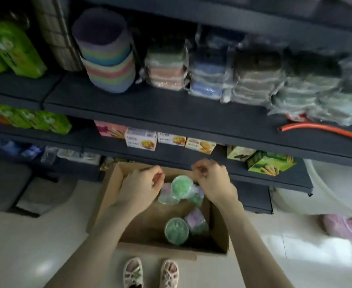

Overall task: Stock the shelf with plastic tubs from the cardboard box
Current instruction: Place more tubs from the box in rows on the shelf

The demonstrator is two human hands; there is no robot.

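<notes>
Head view, looking down past my forearms: the cardboard box (146, 223) sits open on the pale floor (36, 246) at the foot of the dark shelf (150, 104), just ahead of my sandalled feet (150, 273).

Both my hands are over the far end of the box. My left hand (140, 187) is curled, fingers pinched together, and my right hand (213, 179) is curled the same way; each seems to pinch something thin, perhaps clear wrapping, though blur keeps me from telling what, or whether either really holds anything.

Between and just below my hands lies a bundle of plastic tubs (181, 191), a green lid uppermost with paler tubs beside it. A second bundle (177, 231), also green-topped with a lilac tub next to it, lies nearer my feet, inside the box.

On the shelf above stand stacked pastel bowls (108, 55) and wrapped sponge packs (166, 67); biscuit boxes (142, 140) line the board below.
</notes>
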